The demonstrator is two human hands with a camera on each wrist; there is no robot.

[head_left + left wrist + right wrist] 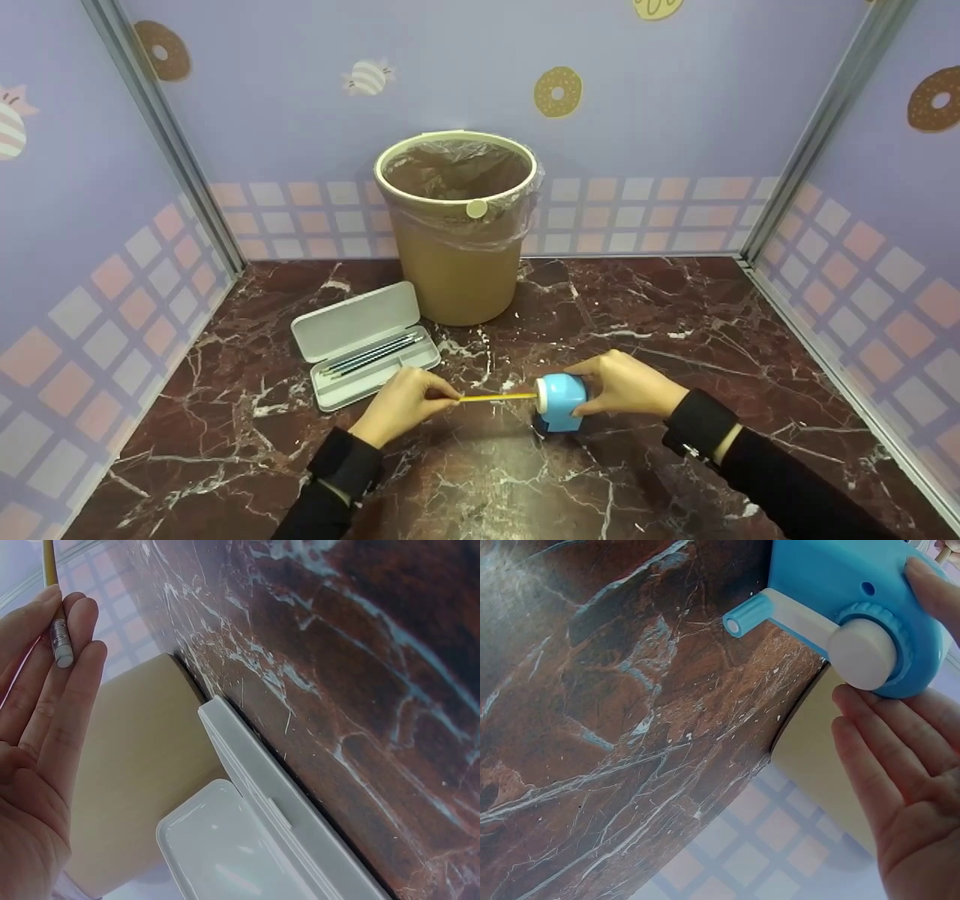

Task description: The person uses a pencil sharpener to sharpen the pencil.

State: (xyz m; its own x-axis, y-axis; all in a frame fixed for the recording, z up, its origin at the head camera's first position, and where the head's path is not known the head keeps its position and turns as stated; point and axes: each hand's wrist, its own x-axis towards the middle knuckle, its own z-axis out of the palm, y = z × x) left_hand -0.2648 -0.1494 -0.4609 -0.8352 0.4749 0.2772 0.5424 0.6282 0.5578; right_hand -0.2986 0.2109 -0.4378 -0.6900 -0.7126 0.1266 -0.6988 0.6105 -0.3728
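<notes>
My left hand (405, 401) pinches a yellow pencil (495, 397) between thumb and fingers near its eraser end. The white eraser tip (64, 658) shows below the fingertips in the left wrist view. At its other end the pencil meets the white front of a blue crank pencil sharpener (564, 401). With thumb and fingers on either side, my right hand (626, 384) grips the sharpener's body. Its white crank arm (802, 615) with a blue knob (748, 614) sticks out on the back, and no finger is on that knob.
An open grey pencil case (356, 322) with several pencils (371, 356) inside lies beyond my left hand. Behind it stands a tan trash bin (461, 270) lined with a clear bag. Patterned walls (637, 150) enclose the dark marble-look table (480, 480); small pale crumbs dot its top.
</notes>
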